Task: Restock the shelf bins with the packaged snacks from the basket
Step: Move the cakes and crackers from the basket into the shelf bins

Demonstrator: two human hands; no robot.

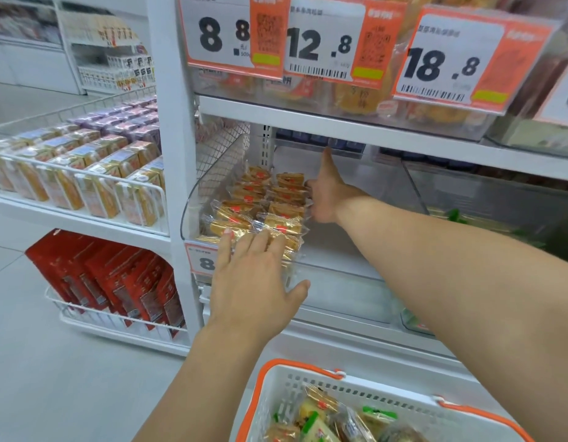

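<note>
A clear plastic shelf bin (193, 199) on the middle shelf holds several yellow packaged snacks (260, 205) stacked in rows on its left side. My left hand (254, 275) lies flat with spread fingers against the bin's front and the nearest packs. My right hand (327, 193) reaches into the bin with straight fingers, its palm pressed to the right side of the stack. At the bottom a white basket with orange rim (266, 387) holds more packaged snacks (327, 419), yellow and green.
Above hang price tags 8.8 (222, 33), 12.8 (321, 43) and 18.8 (442, 65) before bins of pastries. A neighbouring clear bin (487, 199) stands to the right. On the left, wire racks carry orange boxed packs (85, 180) and red packs (117, 279).
</note>
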